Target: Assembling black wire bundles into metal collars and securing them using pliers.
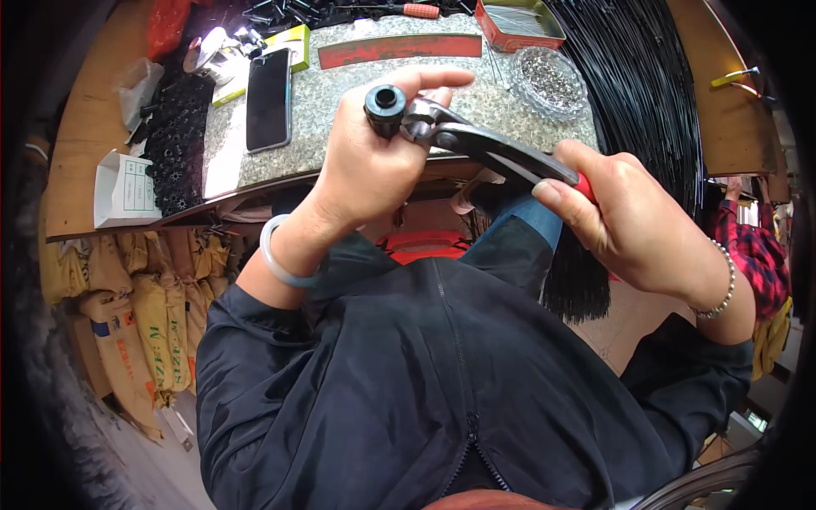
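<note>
My left hand [365, 174] is closed around a black tubular part [385, 100], whose round open end faces up. Its index finger stretches out to the right above the pliers' head. In my right hand [642, 212] is a pair of pliers [501, 144] with dark metal arms and red grips, the fingers wrapped round them. The jaws of the pliers are right beside the black tubular part, close to my left fingers. Whether they bite on anything is hard to make out. Both hands are raised over the near edge of the stone-patterned work surface [327, 98].
On the bench are a phone [268, 102], a red strip [399, 51], a glass dish of small metal pieces [548, 81] and a red tin [520, 25]. Long black rods [629, 76] lie at right; a white box [127, 191] stands left. A person in plaid [756, 255] is at far right.
</note>
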A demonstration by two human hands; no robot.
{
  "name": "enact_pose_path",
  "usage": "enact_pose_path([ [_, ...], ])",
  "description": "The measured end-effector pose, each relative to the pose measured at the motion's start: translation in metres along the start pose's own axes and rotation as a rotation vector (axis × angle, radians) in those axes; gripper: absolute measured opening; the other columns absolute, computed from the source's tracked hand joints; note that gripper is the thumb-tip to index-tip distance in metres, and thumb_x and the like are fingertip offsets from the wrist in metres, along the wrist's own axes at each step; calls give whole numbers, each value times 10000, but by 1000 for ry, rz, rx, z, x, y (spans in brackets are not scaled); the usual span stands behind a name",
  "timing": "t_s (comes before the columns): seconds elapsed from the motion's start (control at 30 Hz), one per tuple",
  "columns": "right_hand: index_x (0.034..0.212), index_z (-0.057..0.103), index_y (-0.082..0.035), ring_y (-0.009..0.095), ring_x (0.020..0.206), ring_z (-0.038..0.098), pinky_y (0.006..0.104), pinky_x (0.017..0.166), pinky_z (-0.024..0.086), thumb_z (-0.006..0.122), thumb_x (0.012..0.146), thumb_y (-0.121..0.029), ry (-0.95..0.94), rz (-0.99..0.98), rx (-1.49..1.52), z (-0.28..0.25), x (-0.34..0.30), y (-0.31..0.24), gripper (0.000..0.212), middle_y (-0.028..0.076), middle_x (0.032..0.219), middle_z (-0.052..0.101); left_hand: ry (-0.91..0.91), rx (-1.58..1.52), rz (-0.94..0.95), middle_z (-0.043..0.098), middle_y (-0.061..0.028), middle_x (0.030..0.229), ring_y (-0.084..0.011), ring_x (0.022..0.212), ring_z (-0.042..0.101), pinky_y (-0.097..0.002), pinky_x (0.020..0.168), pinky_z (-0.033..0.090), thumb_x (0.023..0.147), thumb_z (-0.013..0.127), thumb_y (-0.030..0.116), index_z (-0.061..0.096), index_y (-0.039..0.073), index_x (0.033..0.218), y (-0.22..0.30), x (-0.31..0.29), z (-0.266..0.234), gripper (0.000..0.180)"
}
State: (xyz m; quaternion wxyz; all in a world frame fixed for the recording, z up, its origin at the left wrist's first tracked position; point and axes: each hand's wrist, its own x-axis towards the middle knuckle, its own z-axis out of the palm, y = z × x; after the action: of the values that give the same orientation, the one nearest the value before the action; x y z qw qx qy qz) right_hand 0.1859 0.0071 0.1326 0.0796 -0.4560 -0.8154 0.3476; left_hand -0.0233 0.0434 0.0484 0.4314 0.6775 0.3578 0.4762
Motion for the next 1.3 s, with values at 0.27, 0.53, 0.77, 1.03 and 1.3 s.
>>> enact_pose_path([
  [0.27,1217,399,-11,365,914,526,413,817,422,536,871,-163,321,135,-269,71,26,118,402,201,1013,506,-16,-345,-198,309,110,492,15,381,240,-164,351,200,924,460,151,465,-66,1198,20,-1,-9,349],
  [0.53,1171,497,-74,263,942,500,361,777,399,645,772,-215,638,95,-799,97,40,130,448,102,1050,524,52,-38,-8,590,-63,750,-121,674,589,-259,658,471,849,587,59,438,-24,1207,-91,-81,48,396],
  [0.77,1149,519,-76,267,968,490,376,814,378,672,754,-197,747,-56,-666,98,34,110,441,90,1064,523,108,105,121,561,-234,1123,-349,1010,585,-343,848,460,808,569,-21,380,-34,1269,-119,-92,65,499],
  [1.03,1065,577,-65,259,926,538,356,792,394,686,758,-169,740,-177,-501,119,33,104,342,92,1013,579,661,490,124,537,-80,838,-81,598,483,-203,577,432,927,452,71,112,36,1391,0,-133,-112,576],
  [1.3,1056,582,-25,285,953,544,359,857,408,663,785,-92,640,-182,-461,134,32,93,291,144,1007,576,540,991,-608,456,-216,1280,-395,1068,510,-384,863,424,850,508,26,212,83,1409,-137,-429,-43,635],
])
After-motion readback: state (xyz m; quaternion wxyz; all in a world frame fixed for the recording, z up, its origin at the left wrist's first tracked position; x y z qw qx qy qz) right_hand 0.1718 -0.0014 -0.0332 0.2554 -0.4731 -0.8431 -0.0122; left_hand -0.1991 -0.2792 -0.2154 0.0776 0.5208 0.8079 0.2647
